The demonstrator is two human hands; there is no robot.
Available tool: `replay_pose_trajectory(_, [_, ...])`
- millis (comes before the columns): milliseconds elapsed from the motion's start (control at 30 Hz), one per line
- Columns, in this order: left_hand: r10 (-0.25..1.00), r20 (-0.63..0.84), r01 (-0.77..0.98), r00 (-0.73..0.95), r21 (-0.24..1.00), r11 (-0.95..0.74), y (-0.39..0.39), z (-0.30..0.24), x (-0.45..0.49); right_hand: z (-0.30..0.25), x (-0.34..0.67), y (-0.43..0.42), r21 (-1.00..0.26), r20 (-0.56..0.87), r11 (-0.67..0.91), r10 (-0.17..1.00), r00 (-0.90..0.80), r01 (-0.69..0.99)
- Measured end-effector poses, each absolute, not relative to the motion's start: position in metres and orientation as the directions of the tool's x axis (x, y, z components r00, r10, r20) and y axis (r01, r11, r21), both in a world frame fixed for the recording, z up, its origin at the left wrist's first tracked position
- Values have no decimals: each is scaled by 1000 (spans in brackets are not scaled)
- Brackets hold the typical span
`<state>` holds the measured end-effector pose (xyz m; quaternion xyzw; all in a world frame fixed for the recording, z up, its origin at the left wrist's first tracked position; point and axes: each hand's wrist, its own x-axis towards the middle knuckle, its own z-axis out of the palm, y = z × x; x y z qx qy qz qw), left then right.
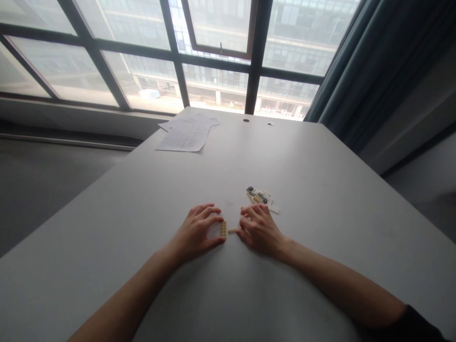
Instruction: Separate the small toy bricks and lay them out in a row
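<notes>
A block plate (223,230) sits at the left hand (199,228), a strip (232,231) between it and the right hand (261,229); beyond the latter, on the surface (313,199), a brick pile (259,196); farther left, papers (185,137) before the window (217,23).

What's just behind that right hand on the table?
Just beyond the right hand lies a loose pile of small tan, white and dark pieces. Whatever the hand itself covers is hidden.
</notes>
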<state>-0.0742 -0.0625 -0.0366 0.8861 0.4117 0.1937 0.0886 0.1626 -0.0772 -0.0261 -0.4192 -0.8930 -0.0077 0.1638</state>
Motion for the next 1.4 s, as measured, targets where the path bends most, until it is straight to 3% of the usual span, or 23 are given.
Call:
replay_pose_trajectory(133, [763, 267, 698, 589, 308, -646, -62, -37, -74, -27, 156, -83, -159, 286, 613, 779, -558, 774])
replay_pose_trajectory(333, [765, 260, 699, 590, 310, -644, -63, -35, -73, -27, 168, -79, -330, 303, 570, 819, -488, 752])
replay_pose_trajectory(667, [759, 262, 687, 596, 323, -651, -63, -36, -73, -30, 167, -65, -287, 233, 643, 766, -599, 710])
replay_pose_trajectory(1400, [747, 282, 664, 602, 344, -664, -59, -43, -72, -34, 157, -72, -309, 264, 630, 777, -572, 713])
